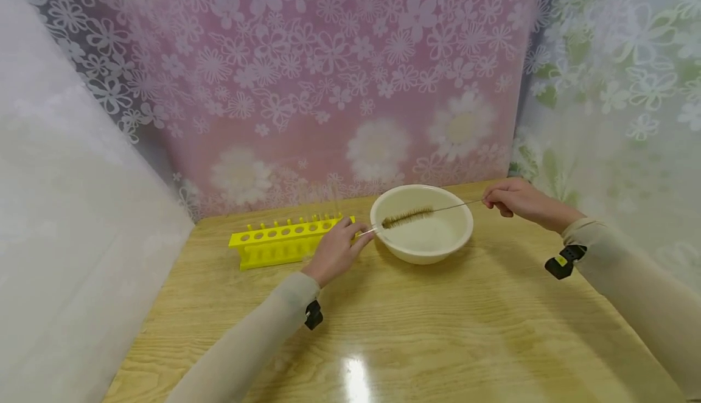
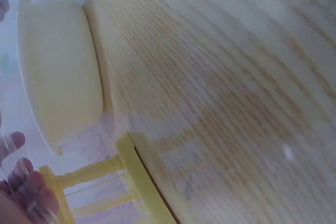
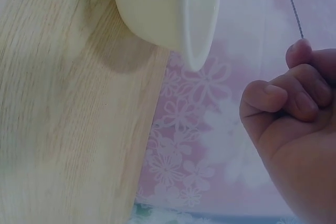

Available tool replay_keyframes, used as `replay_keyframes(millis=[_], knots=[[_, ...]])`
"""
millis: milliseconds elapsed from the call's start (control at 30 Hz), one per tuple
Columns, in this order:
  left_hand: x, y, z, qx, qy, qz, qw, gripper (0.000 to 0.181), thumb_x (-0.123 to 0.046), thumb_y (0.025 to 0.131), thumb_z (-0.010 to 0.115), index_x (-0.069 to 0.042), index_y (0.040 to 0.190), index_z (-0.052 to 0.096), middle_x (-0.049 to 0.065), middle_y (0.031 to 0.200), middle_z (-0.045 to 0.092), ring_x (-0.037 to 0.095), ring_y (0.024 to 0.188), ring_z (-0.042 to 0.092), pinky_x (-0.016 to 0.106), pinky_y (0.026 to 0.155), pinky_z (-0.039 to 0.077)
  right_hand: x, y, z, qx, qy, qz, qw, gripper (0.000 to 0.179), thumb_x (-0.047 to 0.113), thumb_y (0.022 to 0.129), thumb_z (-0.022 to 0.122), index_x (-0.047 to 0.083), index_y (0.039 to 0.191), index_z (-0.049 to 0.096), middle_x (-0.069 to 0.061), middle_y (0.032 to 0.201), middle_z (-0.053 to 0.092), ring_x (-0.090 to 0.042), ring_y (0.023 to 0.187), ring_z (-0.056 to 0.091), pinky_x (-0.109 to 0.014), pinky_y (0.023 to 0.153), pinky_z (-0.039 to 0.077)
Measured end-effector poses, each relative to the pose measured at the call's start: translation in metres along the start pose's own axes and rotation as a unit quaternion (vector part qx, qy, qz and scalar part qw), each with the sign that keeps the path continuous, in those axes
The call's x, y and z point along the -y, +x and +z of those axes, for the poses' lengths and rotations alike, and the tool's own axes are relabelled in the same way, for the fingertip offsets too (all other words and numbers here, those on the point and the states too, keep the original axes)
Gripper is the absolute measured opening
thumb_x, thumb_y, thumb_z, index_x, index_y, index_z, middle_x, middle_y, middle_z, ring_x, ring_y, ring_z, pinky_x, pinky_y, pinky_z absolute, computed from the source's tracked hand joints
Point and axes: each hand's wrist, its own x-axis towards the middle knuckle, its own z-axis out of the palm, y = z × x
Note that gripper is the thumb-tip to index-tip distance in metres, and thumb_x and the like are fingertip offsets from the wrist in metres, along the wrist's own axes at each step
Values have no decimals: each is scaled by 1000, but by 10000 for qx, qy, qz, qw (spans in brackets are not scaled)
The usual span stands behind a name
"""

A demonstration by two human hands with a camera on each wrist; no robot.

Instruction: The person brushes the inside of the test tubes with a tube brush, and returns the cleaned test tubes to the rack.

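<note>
My left hand [image 1: 335, 249] grips a clear glass test tube [image 1: 368, 231], its mouth pointing right over the near-left rim of a cream basin [image 1: 424, 254]. From the other side my right hand [image 1: 517, 202] pinches the thin wire handle [image 3: 293, 6] of a test tube brush [image 1: 408, 216]. The bristles hang over the basin, with the brush tip right by the tube's mouth. In the left wrist view the fingers [image 2: 31, 182] curl round the see-through tube. The other fingers of the right hand are curled in towards the palm in the right wrist view.
A yellow test tube rack [image 1: 268, 263] stands just left of the basin, behind my left hand, with some clear tubes [image 1: 335, 193] upright at its back. Floral curtains [image 1: 328, 86] hang along the table's far side. The wooden table [image 1: 416, 330] extends in front.
</note>
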Motion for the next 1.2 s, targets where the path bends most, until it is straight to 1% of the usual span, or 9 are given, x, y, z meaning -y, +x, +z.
replay_keyframes(millis=[167, 233, 367, 467, 533, 633, 767, 1033, 1200], knots=[[1, -2, 0, -132, 265, -14, 9996, 34, -52, 105, 46, -27, 114, 68, -5, 87, 48, 13, 66, 44, 27, 57, 40, 8, 1, 3, 11, -250, -40, 9997, 33, 17, 109, 39, 0, 97, 64, -4, 64, 43, -20, 59, 43, -34, 64, 41], [0, -2, 0, -259, 454, 63, 9986, 36, -54, 104, 45, -28, 112, 69, -6, 87, 49, 12, 63, 44, 27, 54, 39, 12, 4, 6, 71, -308, -161, 9994, 33, 19, 109, 39, 2, 96, 64, -3, 65, 42, -19, 59, 42, -33, 63, 40], [-4, -1, 1, -460, 635, 274, 9965, 39, -56, 104, 44, -28, 112, 70, -5, 90, 56, 9, 61, 47, 25, 53, 39, 19, 10, 16, 334, -192, -375, 9986, 33, 21, 109, 42, 1, 99, 66, -2, 65, 39, -15, 57, 37, -33, 60, 39], [-8, -3, 3, -443, 701, 291, 9961, 40, -56, 104, 44, -28, 113, 71, -5, 91, 58, 7, 61, 47, 24, 52, 40, 23, 10, 23, 509, -185, -368, 9979, 33, 18, 108, 42, -1, 100, 67, -1, 64, 39, -13, 55, 36, -32, 57, 39], [-8, -5, 5, -451, 787, 267, 9955, 39, -56, 104, 45, -28, 113, 71, -7, 88, 56, 7, 60, 47, 24, 51, 39, 25, 10, 26, 544, -230, -335, 9977, 32, 15, 108, 40, -2, 100, 66, 0, 63, 39, -12, 54, 36, -32, 56, 38], [-8, -6, 5, -590, 842, 300, 9942, 39, -55, 104, 46, -28, 113, 72, -8, 84, 54, 7, 59, 46, 23, 49, 37, 27, 11, 30, 517, -191, -342, 9979, 32, 13, 107, 39, -4, 100, 65, 0, 63, 39, -12, 54, 35, -31, 55, 37], [-8, -4, 4, -811, 875, 431, 9919, 36, -53, 103, 49, -27, 109, 73, -9, 81, 53, 5, 59, 46, 23, 48, 36, 27, 14, 38, 504, -136, -293, 9982, 32, 15, 108, 39, -4, 102, 64, 0, 63, 38, -12, 55, 34, -31, 56, 36], [-7, 1, 4, -909, 847, 434, 9913, 35, -52, 103, 50, -27, 109, 74, -11, 81, 53, 4, 62, 47, 23, 50, 37, 30, 21, 52, 592, -196, -541, 9966, 33, 17, 109, 38, -3, 101, 63, -1, 66, 38, -11, 54, 31, -31, 54, 34], [-6, -2, 7, -828, 811, 398, 9925, 35, -54, 103, 49, -28, 107, 73, -11, 81, 53, 4, 62, 47, 23, 51, 37, 30, 25, 62, 508, -263, -659, 9962, 31, 14, 107, 40, -1, 98, 66, -2, 66, 41, -10, 54, 35, -30, 54, 35]])
